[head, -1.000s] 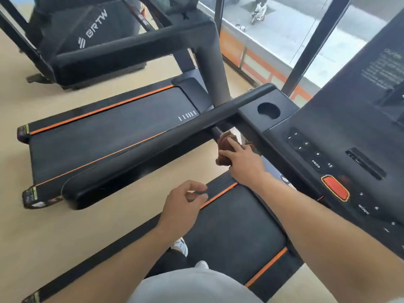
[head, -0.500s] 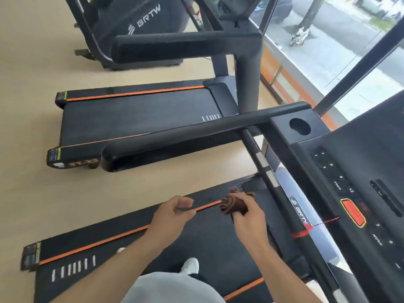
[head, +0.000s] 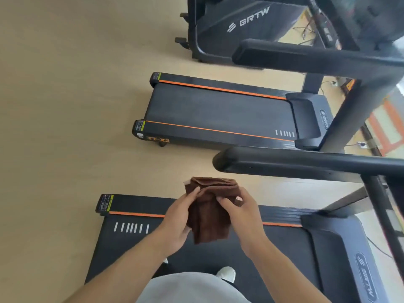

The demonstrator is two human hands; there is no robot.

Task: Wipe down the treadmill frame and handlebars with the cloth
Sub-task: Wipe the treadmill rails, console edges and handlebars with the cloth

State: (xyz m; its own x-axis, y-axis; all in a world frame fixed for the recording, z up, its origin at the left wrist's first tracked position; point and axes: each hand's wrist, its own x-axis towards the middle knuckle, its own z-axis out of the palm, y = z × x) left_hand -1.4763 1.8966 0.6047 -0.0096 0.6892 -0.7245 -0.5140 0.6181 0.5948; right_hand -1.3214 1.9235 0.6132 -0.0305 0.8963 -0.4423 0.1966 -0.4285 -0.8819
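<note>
Both hands hold the folded brown cloth (head: pixel 209 212) (its lower end hanging loose) in the air above the treadmill belt (head: pixel 273 254), the left hand (head: pixel 178 217) and right hand (head: pixel 241 213) pinching its upper edge, below the handlebar (head: pixel 306 164).

Open air w/ bare floor (head: pixel 65 106) left; handlebar (head: pixel 306 162) crosses ahead-right, upright (head: pixel 378 193) beyond.

Your left hand (head: pixel 178 217) and right hand (head: pixel 241 212) pinch the folded cloth (head: pixel 208 212) between them; the handlebar (head: pixel 306 164) lies beyond your right hand.
</note>
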